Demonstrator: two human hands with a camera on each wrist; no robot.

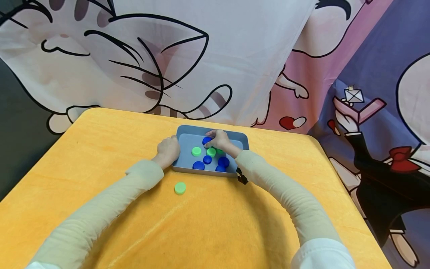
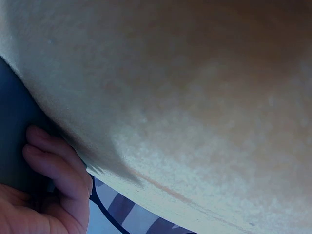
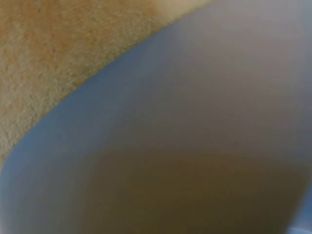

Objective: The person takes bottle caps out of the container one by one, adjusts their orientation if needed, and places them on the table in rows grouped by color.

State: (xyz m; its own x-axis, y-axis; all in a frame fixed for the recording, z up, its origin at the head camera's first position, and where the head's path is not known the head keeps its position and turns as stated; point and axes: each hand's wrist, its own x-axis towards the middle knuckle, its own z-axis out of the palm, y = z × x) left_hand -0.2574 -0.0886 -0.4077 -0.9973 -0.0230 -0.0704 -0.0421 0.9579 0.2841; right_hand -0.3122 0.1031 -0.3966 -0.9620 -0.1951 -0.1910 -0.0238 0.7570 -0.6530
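Observation:
A grey-blue rectangular tray (image 1: 184, 141) lies on the table with several blue and green round plastic caps inside. At its left wall, my left hand (image 1: 168, 151) grips the rim, and the curled fingers (image 2: 58, 168) show against the tray in the left wrist view. Over the tray's far half, my right hand (image 1: 219, 140) pinches a blue cap (image 1: 206, 141) between thumb and fingers. Below that hand sit green caps (image 1: 211, 152), one of them partly covered by it. Nearer the front wall are more blue caps (image 1: 198, 165). The right wrist view shows the tray's wall blurred and close, without the hand.
One green cap (image 1: 180, 188) lies outside the tray, on the yellow-covered table (image 1: 215, 224) in front of it. A dark strap piece (image 1: 241, 176) hangs by the right wrist at the tray's front right corner. A cartoon-printed cloth (image 1: 248, 56) hangs behind the table.

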